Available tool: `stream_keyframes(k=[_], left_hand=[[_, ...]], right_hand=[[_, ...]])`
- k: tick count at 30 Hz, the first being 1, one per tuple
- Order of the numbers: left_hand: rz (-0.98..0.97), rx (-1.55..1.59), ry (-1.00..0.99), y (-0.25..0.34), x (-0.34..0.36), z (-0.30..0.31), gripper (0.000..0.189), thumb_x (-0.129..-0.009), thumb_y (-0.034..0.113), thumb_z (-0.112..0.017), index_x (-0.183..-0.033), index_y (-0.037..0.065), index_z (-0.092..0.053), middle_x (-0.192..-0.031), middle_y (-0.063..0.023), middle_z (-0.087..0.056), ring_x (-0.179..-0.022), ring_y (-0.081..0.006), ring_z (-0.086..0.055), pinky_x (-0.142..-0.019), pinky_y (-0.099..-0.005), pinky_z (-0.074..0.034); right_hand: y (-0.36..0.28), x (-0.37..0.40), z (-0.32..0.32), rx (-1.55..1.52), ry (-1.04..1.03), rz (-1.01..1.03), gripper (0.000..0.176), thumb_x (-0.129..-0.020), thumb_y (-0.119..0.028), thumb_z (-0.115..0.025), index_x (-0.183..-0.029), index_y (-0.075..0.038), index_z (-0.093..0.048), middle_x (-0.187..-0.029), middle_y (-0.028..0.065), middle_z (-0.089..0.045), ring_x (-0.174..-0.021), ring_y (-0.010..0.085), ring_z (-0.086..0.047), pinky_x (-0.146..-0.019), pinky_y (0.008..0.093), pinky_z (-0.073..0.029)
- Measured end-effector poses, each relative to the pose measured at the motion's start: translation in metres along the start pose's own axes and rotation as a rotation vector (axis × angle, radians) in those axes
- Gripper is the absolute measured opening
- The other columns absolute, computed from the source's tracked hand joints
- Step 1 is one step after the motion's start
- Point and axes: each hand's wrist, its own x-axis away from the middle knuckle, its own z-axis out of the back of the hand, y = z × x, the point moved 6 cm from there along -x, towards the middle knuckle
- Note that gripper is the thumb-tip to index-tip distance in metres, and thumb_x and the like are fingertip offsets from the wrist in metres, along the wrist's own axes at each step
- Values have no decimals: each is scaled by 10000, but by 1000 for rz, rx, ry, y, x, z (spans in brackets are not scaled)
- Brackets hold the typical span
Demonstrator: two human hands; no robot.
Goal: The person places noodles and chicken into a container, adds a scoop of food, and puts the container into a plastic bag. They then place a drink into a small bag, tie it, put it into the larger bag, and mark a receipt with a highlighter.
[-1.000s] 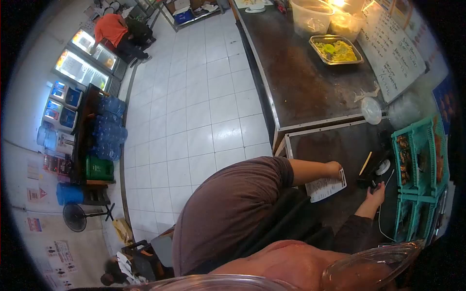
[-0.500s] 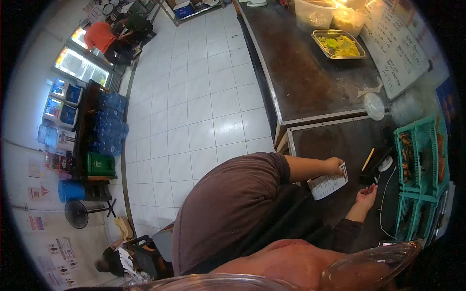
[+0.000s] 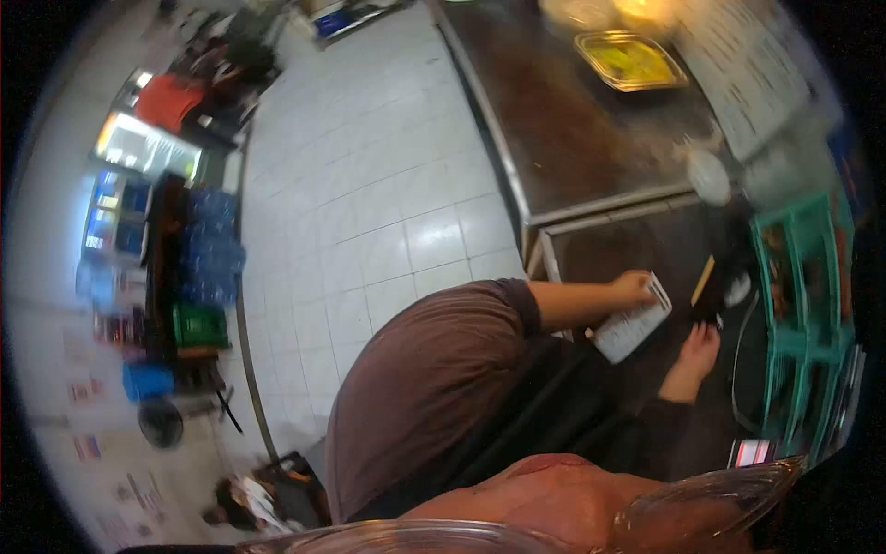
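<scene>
My left hand (image 3: 633,289) is closed on the upper edge of a printed paper slip (image 3: 633,331), which hangs over the dark counter. To its right, my right hand (image 3: 700,353) has its fingers drawn together, the tips beside a small white piece; what they hold, I cannot tell. Just beyond those fingertips lie a dark object (image 3: 712,302), a yellow stick (image 3: 703,280) and a white rounded object (image 3: 737,288). A pale cable (image 3: 736,374) curves along the counter past my right hand.
Green plastic racks (image 3: 783,319) stand along the right side. A tray of yellow-green food (image 3: 630,61) sits on the farther counter (image 3: 572,138), below a whiteboard (image 3: 738,74). Blue water bottles (image 3: 210,245) line the left wall, and a person in orange (image 3: 170,103) is farther back.
The view has shifted slightly and blurred. My left hand still holds the slip, now tilted differently; my right hand's fingers look more drawn together. A lit screen shows more at the bottom right.
</scene>
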Motion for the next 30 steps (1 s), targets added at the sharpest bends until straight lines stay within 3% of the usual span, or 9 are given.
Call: stream_keyframes(k=[2, 3, 7, 9, 11, 23, 24, 27, 30], left_hand=[[174, -65, 60, 13, 17, 13, 378, -683, 278, -680, -932, 19, -565, -890, -136, -598, -836, -240, -576, -695, -356, -469], [179, -274, -171, 19, 11, 9, 416, -689, 267, -674, -994, 22, -533, -907, -141, -593, -821, -238, -582, -694, -361, -472], [179, 282, -100, 10, 16, -5, 148, -797, 156, -594, -895, 66, -530, -786, -72, -594, -673, -157, -574, -586, -311, -477], [78, 438, -141, 1, 6, -5, 157, -782, 123, -613, -900, 55, -534, -789, -58, -602, -686, -150, -583, -607, -295, -478], [83, 528, -123, 10, 8, -7, 156, -785, 96, -601, -917, 41, -539, -818, -68, -603, -714, -156, -583, -634, -289, -474], [55, 460, -261, 43, 14, -12, 219, -776, 60, -598, -972, 3, -518, -879, -78, -603, -756, -148, -576, -677, -281, -471], [68, 474, -311, 47, 16, -12, 221, -773, 58, -599, -972, 3, -520, -878, -79, -604, -748, -149, -577, -673, -279, -473], [133, 403, -489, 59, 25, -12, 226, -763, 53, -600, -973, 5, -529, -874, -75, -609, -738, -143, -582, -662, -272, -478], [138, 302, -670, 73, 38, -21, 228, -757, 50, -597, -974, 9, -537, -869, -64, -613, -742, -130, -584, -661, -266, -480]], right_hand=[[9, -4, 6, 122, -143, 12, 262, -867, -178, -451, -1038, 20, -444, -1010, 131, -493, -1035, 245, -463, -902, 342, -402], [17, -17, 27, 131, -511, 319, 247, -860, -184, -464, -1007, 14, -472, -1011, 133, -507, -1000, 235, -481, -882, 319, -415], [6, 14, 14, 441, -15, 299, 130, -775, -94, -546, -886, -27, -553, -770, 58, -540, -703, 160, -536, -607, 261, -464], [3, 36, 0, 224, 259, 30, 91, -693, -124, -622, -753, -72, -576, -611, 9, -466, -471, 103, -400, -392, 233, -302], [6, 31, 2, 202, 307, 67, 130, -677, -164, -645, -715, -49, -599, -591, 31, -488, -556, 141, -446, -487, 307, -331], [3, 8, 40, 760, 398, 207, 200, -694, -173, -555, -697, 22, -601, -613, 109, -558, -596, 200, -516, -558, 340, -403], [-7, 4, 39, 985, 287, 248, 202, -698, -190, -577, -691, 9, -612, -647, 98, -572, -635, 192, -534, -566, 294, -408], [-52, 39, -17, 734, -402, 181, 172, -747, -233, -588, -684, -73, -589, -702, 9, -558, -648, 116, -463, -608, 242, -357], [-105, 103, -88, 922, -926, 269, 159, -759, -189, -539, -671, -80, -463, -718, -32, -373, -669, 78, -367, -617, 217, -294]])
